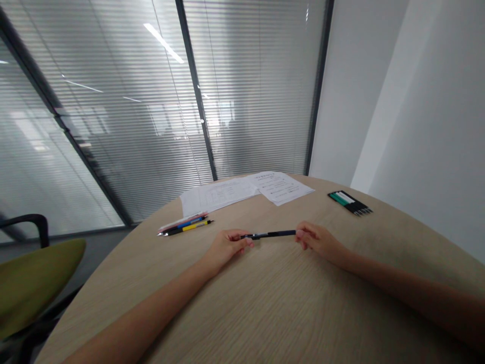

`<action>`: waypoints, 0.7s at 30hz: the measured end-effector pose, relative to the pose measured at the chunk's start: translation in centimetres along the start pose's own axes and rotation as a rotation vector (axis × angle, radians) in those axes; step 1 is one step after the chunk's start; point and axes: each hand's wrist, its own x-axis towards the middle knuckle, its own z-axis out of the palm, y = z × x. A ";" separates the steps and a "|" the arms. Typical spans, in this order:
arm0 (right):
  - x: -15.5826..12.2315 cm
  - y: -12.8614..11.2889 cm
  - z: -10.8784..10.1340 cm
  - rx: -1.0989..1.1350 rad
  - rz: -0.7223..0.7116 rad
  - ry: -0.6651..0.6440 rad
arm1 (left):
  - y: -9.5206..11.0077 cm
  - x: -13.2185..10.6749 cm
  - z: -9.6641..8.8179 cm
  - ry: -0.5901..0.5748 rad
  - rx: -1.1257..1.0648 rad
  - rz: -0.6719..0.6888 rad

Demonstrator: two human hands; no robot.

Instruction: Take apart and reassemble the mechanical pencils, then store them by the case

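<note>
A dark pen lies level between my two hands, just above the tabletop. Its left end is pinched in the fingers of my left hand. The fingertips of my right hand close on its other end, covering the tip. Beyond my left hand, several pens rest side by side on the table, among them a yellow pen and a blue pen. Past my right hand is a flat black pack of pens with a green and white label.
Printed sheets of paper overlap at the far edge of the round wooden table. At the left stands a chair with a green seat. Glass panels with blinds and a white wall rise behind.
</note>
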 end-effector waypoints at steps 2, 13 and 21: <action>0.0 0.0 -0.1 -0.037 -0.016 -0.017 | 0.0 0.0 0.0 -0.010 0.012 0.003; 0.1 -0.1 0.5 0.206 -0.004 0.061 | 0.3 -0.1 0.0 0.023 -0.007 0.008; -0.1 0.2 0.1 0.067 0.048 0.086 | 0.4 -0.1 0.1 0.035 -0.001 -0.001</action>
